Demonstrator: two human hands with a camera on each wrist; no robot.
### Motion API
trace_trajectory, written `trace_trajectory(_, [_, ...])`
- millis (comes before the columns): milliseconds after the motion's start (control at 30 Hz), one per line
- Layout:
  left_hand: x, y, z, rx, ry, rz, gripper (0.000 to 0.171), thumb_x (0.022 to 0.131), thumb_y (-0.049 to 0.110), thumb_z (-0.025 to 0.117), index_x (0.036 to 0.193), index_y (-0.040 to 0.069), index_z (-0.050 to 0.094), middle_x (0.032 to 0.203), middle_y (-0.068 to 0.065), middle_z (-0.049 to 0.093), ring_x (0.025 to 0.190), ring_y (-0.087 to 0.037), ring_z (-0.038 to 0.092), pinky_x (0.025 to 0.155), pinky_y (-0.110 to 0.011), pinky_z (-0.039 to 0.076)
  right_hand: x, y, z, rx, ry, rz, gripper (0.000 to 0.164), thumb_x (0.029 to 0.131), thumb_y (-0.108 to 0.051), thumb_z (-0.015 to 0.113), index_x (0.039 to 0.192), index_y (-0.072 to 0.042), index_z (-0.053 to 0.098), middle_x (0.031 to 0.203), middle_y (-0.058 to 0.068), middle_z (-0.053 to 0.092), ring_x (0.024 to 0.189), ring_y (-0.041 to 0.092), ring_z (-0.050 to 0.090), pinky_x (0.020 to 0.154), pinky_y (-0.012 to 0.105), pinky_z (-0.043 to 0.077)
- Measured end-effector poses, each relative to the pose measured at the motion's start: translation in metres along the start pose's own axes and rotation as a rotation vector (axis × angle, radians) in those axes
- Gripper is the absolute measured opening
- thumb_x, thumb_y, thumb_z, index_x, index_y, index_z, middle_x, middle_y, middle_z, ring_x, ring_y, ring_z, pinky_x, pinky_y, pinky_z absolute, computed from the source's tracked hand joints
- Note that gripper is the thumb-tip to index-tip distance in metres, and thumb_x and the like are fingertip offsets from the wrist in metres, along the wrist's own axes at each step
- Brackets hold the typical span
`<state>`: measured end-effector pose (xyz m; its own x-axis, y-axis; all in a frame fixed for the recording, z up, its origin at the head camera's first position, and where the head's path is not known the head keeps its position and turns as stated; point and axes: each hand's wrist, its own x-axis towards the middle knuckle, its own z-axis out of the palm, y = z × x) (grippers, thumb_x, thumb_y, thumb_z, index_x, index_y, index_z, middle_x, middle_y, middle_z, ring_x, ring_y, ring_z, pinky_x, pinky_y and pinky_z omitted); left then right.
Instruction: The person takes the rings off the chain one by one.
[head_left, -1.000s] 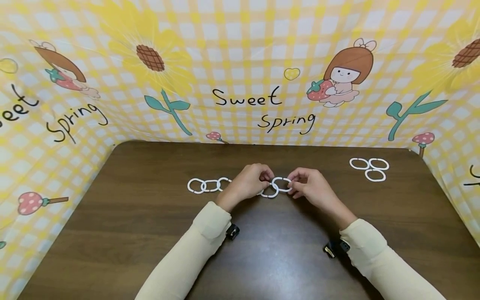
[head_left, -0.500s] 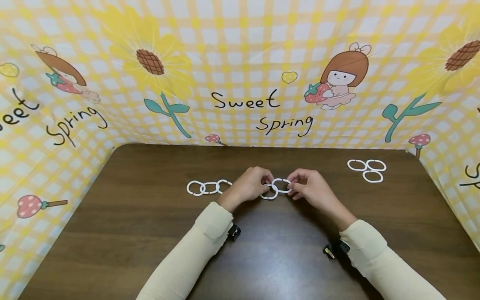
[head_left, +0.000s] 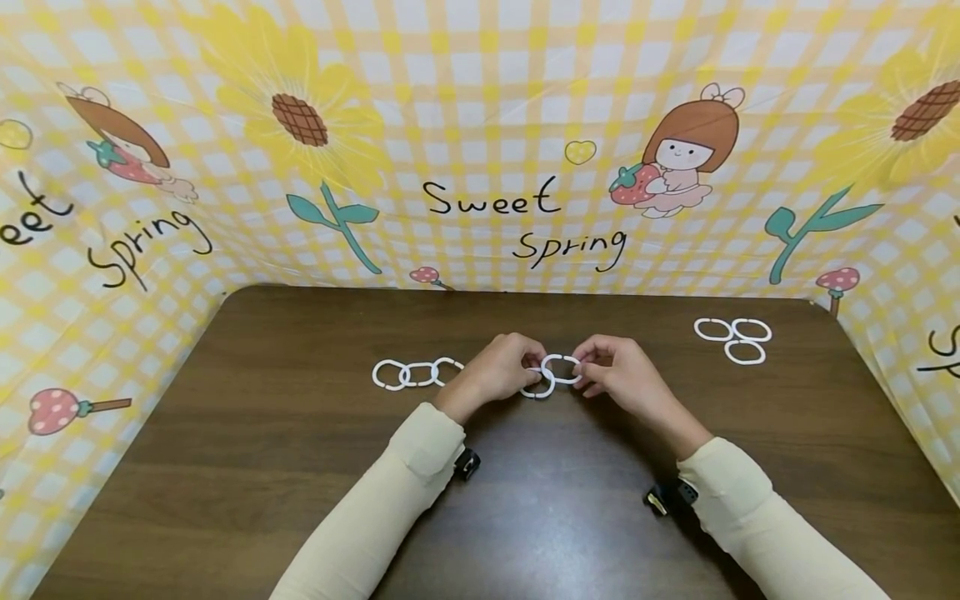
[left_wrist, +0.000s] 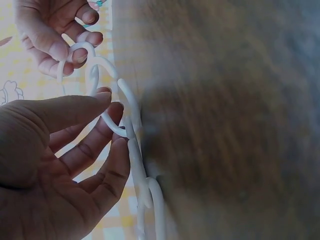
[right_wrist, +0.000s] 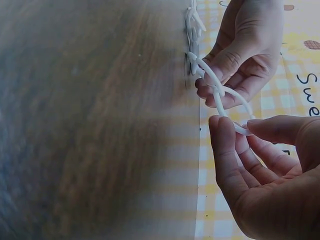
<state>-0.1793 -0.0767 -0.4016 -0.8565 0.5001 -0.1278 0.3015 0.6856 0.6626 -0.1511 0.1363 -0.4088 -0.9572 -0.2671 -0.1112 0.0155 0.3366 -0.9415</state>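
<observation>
A chain of white oval plastic links [head_left: 389,375] runs across the table, its middle hidden behind my left hand [head_left: 497,367]. That hand pinches one link [head_left: 537,394] near the chain's right part, between thumb and fingers. Looped through it is the end link [head_left: 561,357], whose far side my right hand [head_left: 618,371] pinches between thumb and fingertips. In the right wrist view the end link [right_wrist: 220,104] is tilted up off the table. The left wrist view shows more joined links [left_wrist: 137,160] trailing below my left fingers.
Three loose white links [head_left: 745,352] lie grouped at the back right of the brown table [head_left: 262,467]. A yellow checked cloth [head_left: 465,100] with printed flowers and figures stands around the back and sides.
Both hands keep their hold on the same two links, with hardly any movement. The head view has shifted slightly.
</observation>
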Motion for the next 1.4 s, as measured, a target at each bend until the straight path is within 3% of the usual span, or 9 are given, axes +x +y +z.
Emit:
trace_trajectory(433, [-0.0009, -0.0021, -0.0002, -0.037, 0.035, 0.032, 0.011, 0.095, 0.002, 0.072, 0.097, 0.009, 0.08, 0.084, -0.002, 0.072, 0.078, -0.01, 0.058, 0.071, -0.021, 0.046, -0.0004, -0.0002, -0.0008, -0.004, 0.009, -0.014, 0.018, 0.097, 0.005, 0.061, 0.112, 0.016, 0.064, 0.102, 0.031, 0.069, 0.078, 0.02, 0.072, 0.068, 0.031, 0.063])
trace_trajectory(1033, [-0.0002, -0.0031, -0.0054, -0.054, 0.067, 0.017, 0.008, 0.096, 0.004, 0.071, 0.096, 0.005, 0.079, 0.081, -0.004, 0.071, 0.073, -0.011, 0.059, 0.065, -0.019, 0.047, -0.0004, -0.0026, -0.0015, 0.02, 0.026, -0.034, 0.018, 0.096, 0.008, 0.061, 0.111, 0.018, 0.064, 0.101, 0.03, 0.068, 0.077, 0.015, 0.069, 0.069, 0.032, 0.064])
trace_trajectory(1400, [0.0007, -0.0048, -0.0061, -0.045, 0.062, 0.024, 0.014, 0.099, 0.004, 0.067, 0.1, 0.011, 0.079, 0.082, -0.001, 0.069, 0.077, -0.013, 0.059, 0.068, -0.021, 0.046, -0.0004, -0.0015, -0.0018, 0.018, 0.03, -0.03, 0.018, 0.096, 0.007, 0.061, 0.11, 0.018, 0.065, 0.1, 0.029, 0.069, 0.077, 0.016, 0.069, 0.069, 0.03, 0.063])
